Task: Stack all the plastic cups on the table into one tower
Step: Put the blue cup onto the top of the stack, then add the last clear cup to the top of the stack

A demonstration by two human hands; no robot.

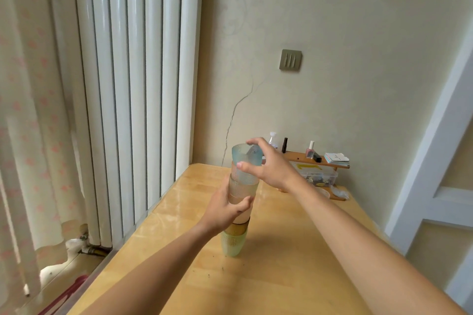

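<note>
pale blue textured plastic, translucent: top cup (246, 161), seated on the tower (239, 202), near the middle of the wooden table (281, 263), toward its radiator side. below it clear cups, a tan cup, then the green base cup (233, 243) on the table. likely light, thin-walled, flexible at the rim; ribbed surface aids grip; tall tower prone to tipping. best held at the sidewall just under the rim, without squeezing. right hand (268, 165) above the tower, thumb and fingers closed lightly around the top cup. left hand (225, 208) wrapped around the tower's middle, steadying it. shelf clutter (317, 161) well behind the tower, against the wall.
</note>
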